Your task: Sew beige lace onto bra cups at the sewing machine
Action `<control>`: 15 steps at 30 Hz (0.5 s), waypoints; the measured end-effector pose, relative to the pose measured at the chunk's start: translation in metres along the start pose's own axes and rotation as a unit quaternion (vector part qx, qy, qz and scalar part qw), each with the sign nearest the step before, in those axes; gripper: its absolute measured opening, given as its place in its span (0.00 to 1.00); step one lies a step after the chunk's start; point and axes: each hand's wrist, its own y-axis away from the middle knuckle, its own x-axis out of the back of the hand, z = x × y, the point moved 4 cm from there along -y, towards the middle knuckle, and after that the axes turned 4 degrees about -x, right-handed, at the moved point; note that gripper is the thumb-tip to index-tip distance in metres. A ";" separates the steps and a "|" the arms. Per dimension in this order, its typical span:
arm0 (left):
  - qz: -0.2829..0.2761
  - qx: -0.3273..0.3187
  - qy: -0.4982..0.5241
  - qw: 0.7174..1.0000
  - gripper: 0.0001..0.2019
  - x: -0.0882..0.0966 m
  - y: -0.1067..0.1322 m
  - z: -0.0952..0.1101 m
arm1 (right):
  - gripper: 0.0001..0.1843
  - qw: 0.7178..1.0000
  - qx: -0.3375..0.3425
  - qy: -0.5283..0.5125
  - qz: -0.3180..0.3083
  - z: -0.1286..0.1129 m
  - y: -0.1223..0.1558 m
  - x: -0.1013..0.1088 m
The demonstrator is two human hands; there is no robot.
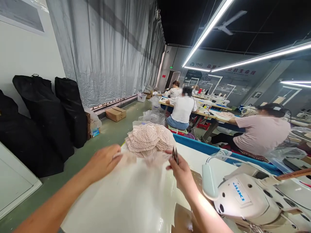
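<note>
Stretched between my two hands is a thin pale pink piece of lace fabric [152, 160], blurred by motion. My left hand [107, 160] pinches its left end between thumb and fingers. My right hand [179, 166] is closed around small dark thread snips [175, 155], blades pointing up, and its fingertips also meet the right end of the fabric. Just beyond the hands, a stack of pale pink lace cup pieces [148, 139] stands on the white table [116, 200].
A white sewing machine [243, 197] with a lamp [209, 181] stands close at my right. Blue cloth [196, 144] lines the table's far edge. Co-workers [183, 110] sit at machines ahead. Black covered bundles [41, 119] lean at left; a cardboard box [116, 114] lies on the floor.
</note>
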 end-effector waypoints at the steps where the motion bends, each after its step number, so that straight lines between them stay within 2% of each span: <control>1: 0.070 -0.025 -0.039 0.996 0.11 0.015 -0.020 0.002 | 0.21 0.997 0.056 -0.017 0.047 -0.011 -0.014 0.003; 4: 0.266 -0.108 -0.075 0.955 0.07 0.050 -0.081 0.012 | 0.20 0.965 0.217 -0.029 0.146 -0.039 -0.052 0.015; 5: 0.306 -0.137 -0.068 0.940 0.05 0.054 -0.101 0.015 | 0.20 0.954 0.250 -0.004 0.165 -0.043 -0.064 0.018; 6: 0.322 -0.167 -0.056 0.930 0.02 0.051 -0.119 0.017 | 0.20 0.944 0.271 0.031 0.185 -0.042 -0.075 0.020; 7: 0.306 -0.193 -0.044 0.931 0.01 0.041 -0.137 0.019 | 0.21 0.941 0.270 0.068 0.191 -0.036 -0.085 0.020; 8: 0.261 -0.203 -0.030 0.943 0.03 0.025 -0.153 0.020 | 0.22 0.945 0.248 0.105 0.183 -0.025 -0.094 0.018; 10: 0.125 -0.190 0.007 0.974 0.05 -0.020 -0.175 0.017 | 0.22 0.954 0.214 0.134 0.160 0.004 -0.103 0.014; 11: 0.083 -0.193 0.014 0.977 0.05 -0.043 -0.178 0.017 | 0.22 0.957 0.198 0.147 0.151 0.019 -0.103 0.012; 13: 0.046 -0.198 0.025 0.979 0.08 -0.080 -0.177 0.015 | 0.22 0.960 0.174 0.165 0.145 0.045 -0.095 0.009; 15: 0.047 -0.187 0.037 0.981 0.19 -0.100 -0.171 0.013 | 0.23 0.961 0.162 0.176 0.141 0.060 -0.078 0.010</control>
